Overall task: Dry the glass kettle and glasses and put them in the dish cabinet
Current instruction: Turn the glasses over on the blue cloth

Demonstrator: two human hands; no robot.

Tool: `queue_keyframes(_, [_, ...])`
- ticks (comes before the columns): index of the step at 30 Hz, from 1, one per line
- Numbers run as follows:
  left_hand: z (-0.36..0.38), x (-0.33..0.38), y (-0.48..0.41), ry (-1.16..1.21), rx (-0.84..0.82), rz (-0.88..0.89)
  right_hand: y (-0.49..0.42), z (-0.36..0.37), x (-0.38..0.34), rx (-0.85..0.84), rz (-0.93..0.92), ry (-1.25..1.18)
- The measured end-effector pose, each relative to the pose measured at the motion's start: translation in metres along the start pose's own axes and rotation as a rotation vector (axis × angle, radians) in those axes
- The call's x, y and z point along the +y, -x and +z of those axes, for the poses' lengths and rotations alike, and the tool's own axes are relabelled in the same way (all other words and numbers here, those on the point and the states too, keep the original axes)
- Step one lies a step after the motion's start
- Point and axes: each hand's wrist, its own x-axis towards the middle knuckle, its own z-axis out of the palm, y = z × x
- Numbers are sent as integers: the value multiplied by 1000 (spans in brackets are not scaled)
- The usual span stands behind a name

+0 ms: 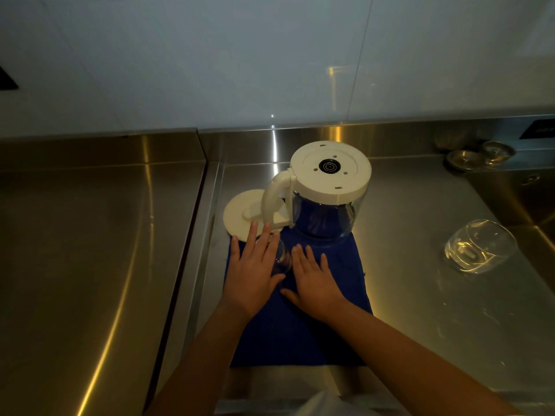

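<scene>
the glass kettle (327,202) stood upside down at the far end of a blue cloth (300,331) spread on the steel tabletop (420,295), its long axis upright, its white base facing the ceiling and its mouth down on the cloth. its white handle (271,196) pointed left, and the hinged lid (240,214) lay swung open and flat on that side, partly off the cloth. just in front of the lid, the left hand (253,271) lay with straight, spread fingers over a small glass (282,256), resting on it rather than gripping it; which way that glass pointed could not be made out under the hand. the right hand (315,280) lay flat beside it, palm down on the cloth, fingers straight and holding nothing, with the small glass between the two hands. a second glass (480,246) stood well apart to the right on the bare steel, and whether its mouth faced up or down was unclear.
</scene>
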Motion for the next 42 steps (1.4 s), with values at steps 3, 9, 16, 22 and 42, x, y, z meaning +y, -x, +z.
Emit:
queue_keyframes(3, [-8,5,-1,30,-62,-39,0,-1,0,-6,-1,8])
queue_keyframes(9, [-11,9,-2,36,-61,-35,4,-3,5,4,5,15])
queue_keyframes(16, [-8,20,-4,30,-7,80,22,-4,14,55,85,-53])
queue_keyframes(22, [-17,51,-5,157,-48,195,55,-11,33,133,198,-102])
queue_keyframes(42, [-30,144,-17,200,-221,421,147,-24,103,311,541,-169])
